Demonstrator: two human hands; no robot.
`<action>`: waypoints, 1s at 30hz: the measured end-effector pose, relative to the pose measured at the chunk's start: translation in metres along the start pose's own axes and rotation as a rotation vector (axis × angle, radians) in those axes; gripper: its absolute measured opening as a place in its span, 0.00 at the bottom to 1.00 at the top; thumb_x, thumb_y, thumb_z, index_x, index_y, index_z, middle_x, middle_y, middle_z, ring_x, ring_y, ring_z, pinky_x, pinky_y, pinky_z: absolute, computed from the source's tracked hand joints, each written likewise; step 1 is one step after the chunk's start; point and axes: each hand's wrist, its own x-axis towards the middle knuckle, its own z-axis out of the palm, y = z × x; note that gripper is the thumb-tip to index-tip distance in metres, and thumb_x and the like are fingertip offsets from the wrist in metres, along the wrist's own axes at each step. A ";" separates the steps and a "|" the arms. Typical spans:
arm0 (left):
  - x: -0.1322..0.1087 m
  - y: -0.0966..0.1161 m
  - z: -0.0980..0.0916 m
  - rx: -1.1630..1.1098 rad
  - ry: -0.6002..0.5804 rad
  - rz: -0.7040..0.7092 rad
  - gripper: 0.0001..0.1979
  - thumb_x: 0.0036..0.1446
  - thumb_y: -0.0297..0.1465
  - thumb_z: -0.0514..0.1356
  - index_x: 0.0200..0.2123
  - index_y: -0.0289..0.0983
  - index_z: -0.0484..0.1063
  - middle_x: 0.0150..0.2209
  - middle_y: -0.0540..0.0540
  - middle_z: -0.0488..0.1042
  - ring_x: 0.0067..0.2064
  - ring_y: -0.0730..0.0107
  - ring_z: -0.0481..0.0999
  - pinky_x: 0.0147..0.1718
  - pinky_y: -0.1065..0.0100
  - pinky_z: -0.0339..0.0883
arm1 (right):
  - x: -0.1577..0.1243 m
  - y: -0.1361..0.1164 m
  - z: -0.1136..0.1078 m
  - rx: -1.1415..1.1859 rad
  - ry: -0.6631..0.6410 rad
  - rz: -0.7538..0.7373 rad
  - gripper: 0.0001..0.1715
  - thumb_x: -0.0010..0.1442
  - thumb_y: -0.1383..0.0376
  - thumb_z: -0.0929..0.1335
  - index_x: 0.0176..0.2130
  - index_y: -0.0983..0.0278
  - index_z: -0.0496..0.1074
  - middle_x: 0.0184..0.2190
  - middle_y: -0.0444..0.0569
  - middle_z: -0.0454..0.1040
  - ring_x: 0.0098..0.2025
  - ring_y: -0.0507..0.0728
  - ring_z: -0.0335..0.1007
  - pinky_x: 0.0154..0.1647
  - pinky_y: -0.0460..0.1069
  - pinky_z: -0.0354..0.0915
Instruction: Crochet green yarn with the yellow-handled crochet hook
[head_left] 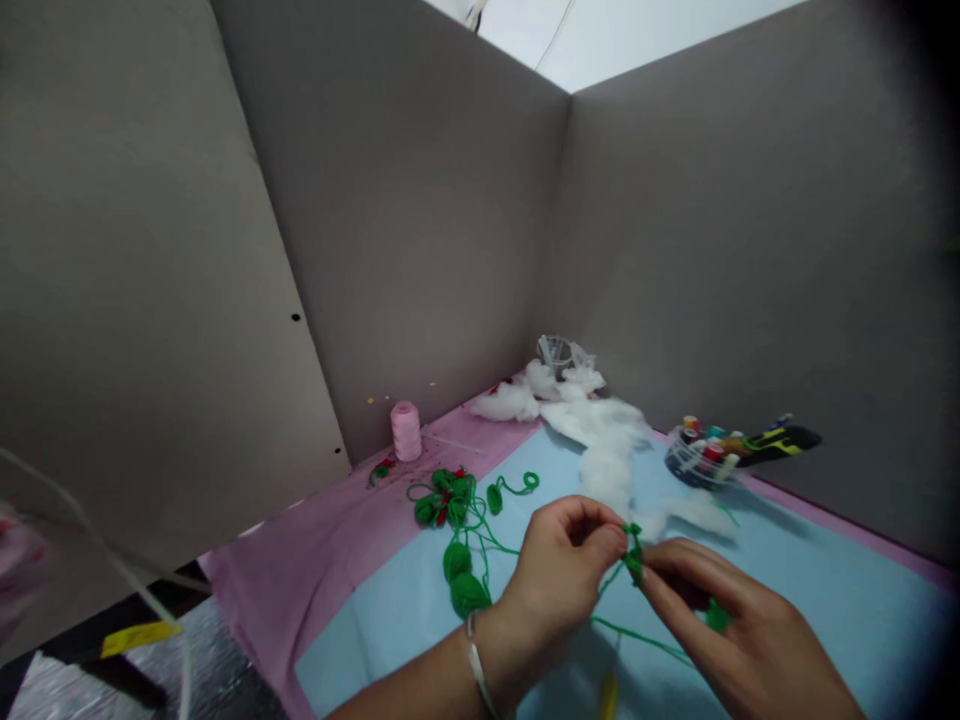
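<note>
My left hand [559, 572] and my right hand [739, 632] meet over a light blue mat [825, 590], both pinching a small green yarn piece [634, 553] between thumb and fingertips. A green strand trails from it down under my hands. More green yarn shows inside my right palm. To the left on the mat lies a heap of small green crocheted pieces [454, 510] with loose green yarn and a bit of red.
A pink cloth [300, 570] lies under the mat. A pink thread spool [406, 431] stands by the wall. White stuffing [600, 430] spreads at the back corner, near a clear container [559, 352]. A round rack of coloured thread spools [701, 455] and a black-yellow tool [776, 440] sit right. Grey panels enclose the desk.
</note>
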 end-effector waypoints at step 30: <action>0.002 -0.013 0.000 0.002 -0.074 0.007 0.07 0.48 0.32 0.62 0.29 0.36 0.68 0.24 0.52 0.69 0.25 0.76 0.68 0.23 0.72 0.58 | -0.008 -0.023 0.011 -0.262 0.369 -0.099 0.12 0.67 0.57 0.67 0.48 0.59 0.73 0.35 0.43 0.82 0.31 0.53 0.80 0.30 0.45 0.71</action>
